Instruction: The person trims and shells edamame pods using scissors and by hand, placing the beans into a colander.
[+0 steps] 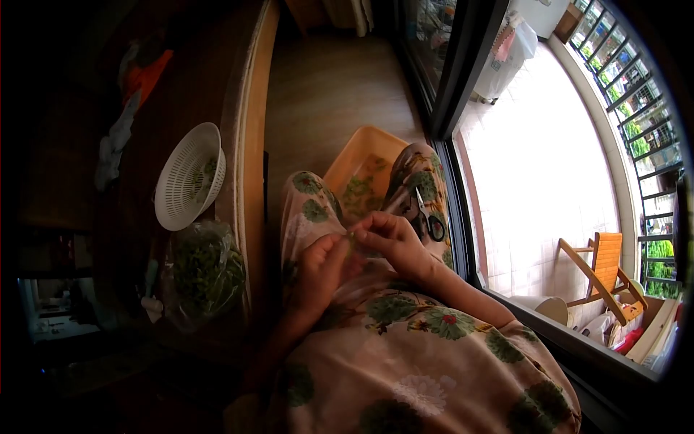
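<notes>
Above my lap, my left hand (324, 266) and my right hand (392, 242) meet with fingers pinched. Between their fingertips is a small green vegetable piece (351, 237), too small to tell its kind; the left fingers are slightly blurred. Beyond them, an orange plastic basin (340, 168) sits between my knees with green pieces inside. A pair of scissors (434, 227) with dark handles rests on my right thigh. On the table to the left stands a white colander (173, 181), tilted in view, with some greens in it. Nearer lies a clear plastic bag (206, 271) full of green vegetables.
The wooden table edge (249, 108) runs along my left side. At my right is a dark sliding-door frame (466, 210). Past it are a tiled balcony floor (535, 166), a folding wooden chair (606, 267) and a hanging plastic bag (506, 61). An orange cloth (147, 76) lies far left.
</notes>
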### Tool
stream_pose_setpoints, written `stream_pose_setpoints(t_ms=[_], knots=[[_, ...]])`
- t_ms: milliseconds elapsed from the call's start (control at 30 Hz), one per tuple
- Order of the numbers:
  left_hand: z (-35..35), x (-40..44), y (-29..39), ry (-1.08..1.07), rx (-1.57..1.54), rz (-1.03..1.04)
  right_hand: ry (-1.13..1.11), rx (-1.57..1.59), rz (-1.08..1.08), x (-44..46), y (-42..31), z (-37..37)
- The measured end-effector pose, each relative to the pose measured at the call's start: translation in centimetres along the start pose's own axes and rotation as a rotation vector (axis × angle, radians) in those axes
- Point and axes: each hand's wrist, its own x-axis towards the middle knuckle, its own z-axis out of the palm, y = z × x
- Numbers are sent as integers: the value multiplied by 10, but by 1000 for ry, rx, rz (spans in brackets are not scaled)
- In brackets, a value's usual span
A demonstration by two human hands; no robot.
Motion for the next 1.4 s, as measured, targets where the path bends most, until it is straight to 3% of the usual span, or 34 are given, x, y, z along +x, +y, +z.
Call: stream_pose_setpoints(t_ms=[133,433,633,967,1067,1133,1400], knots=[[0,0,-2,-4,194,111,-24,-157,-43,-2,0,2],[7,-6,10,65,192,113,74,-258,-44,-1,1,1],[6,-3,7,79,224,140,127,-475,-260,-1,9,-4],[2,0,5,108,163,158,260,-221,-90,-6,-10,6],[-1,3,0,123,152,198,216,-300,-240,-10,-1,3],[-2,5,-3,137,133,230,121,-672,-480,-10,-8,8],[2,4,2,92,44,187,180,-772,-494,-10,1,12]])
